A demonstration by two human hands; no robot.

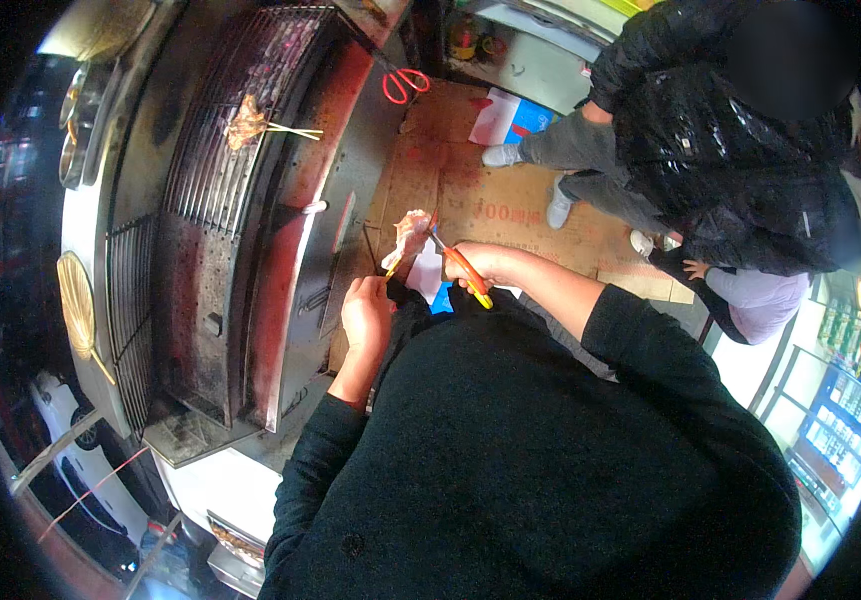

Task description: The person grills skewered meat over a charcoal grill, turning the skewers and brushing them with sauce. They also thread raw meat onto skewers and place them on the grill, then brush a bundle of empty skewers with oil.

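My left hand (367, 309) is closed around the stick end of a piece of pale, raw-looking meat (409, 229), held above the cardboard-covered floor. In my right hand (473, 262) is a pair of scissors (468, 271) with orange and yellow handles, its blades at the right side of the meat. How far the blades are parted cannot be told. Farther off, a browned piece of skewered meat (245, 124) lies on the wire grate of a charcoal grill (205, 180), its sticks pointing right.
Red-handled tongs or scissors (405, 85) jut from the grill's far end. A palm-leaf fan (77, 307) lies on the left ledge. A person in a black jacket (723, 150) stands at the right, another person (760, 296) behind. Cardboard (505, 202) covers the floor.
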